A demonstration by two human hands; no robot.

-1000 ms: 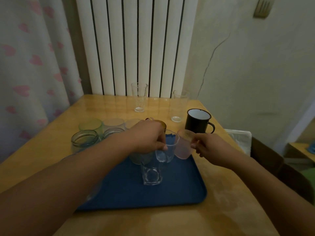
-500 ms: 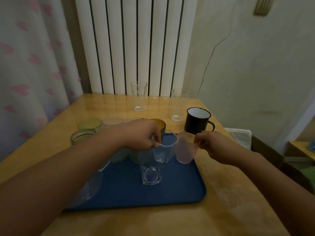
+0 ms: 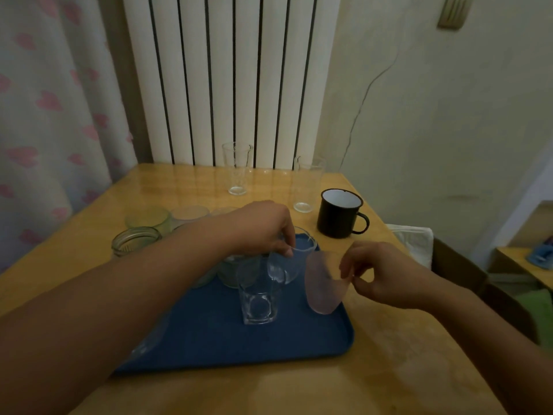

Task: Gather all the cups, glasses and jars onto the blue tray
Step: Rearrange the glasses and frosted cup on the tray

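A blue tray (image 3: 269, 345) lies on the wooden table in front of me. On it stands a square clear glass (image 3: 259, 301), with more glassware behind it, partly hidden by my left arm. My left hand (image 3: 263, 226) grips the rim of a clear glass (image 3: 288, 265) at the tray's far right. My right hand (image 3: 386, 277) pinches the rim of a frosted pink cup (image 3: 323, 286), tilted over the tray's right edge. A black mug (image 3: 338, 217), two tall clear glasses (image 3: 237, 169) (image 3: 306, 187), a glass jar (image 3: 134, 239) and frosted cups (image 3: 148, 217) stand off the tray.
A white radiator (image 3: 227, 79) rises behind the table, and a curtain with pink hearts (image 3: 51, 115) hangs to the left. A white cloth (image 3: 416, 244) lies past the table's right edge, with a dark chair (image 3: 466, 274) beside it.
My right hand has brought the pink cup lower and nearer, to the tray's right edge, and it now tilts. My left hand stays on the clear glass.
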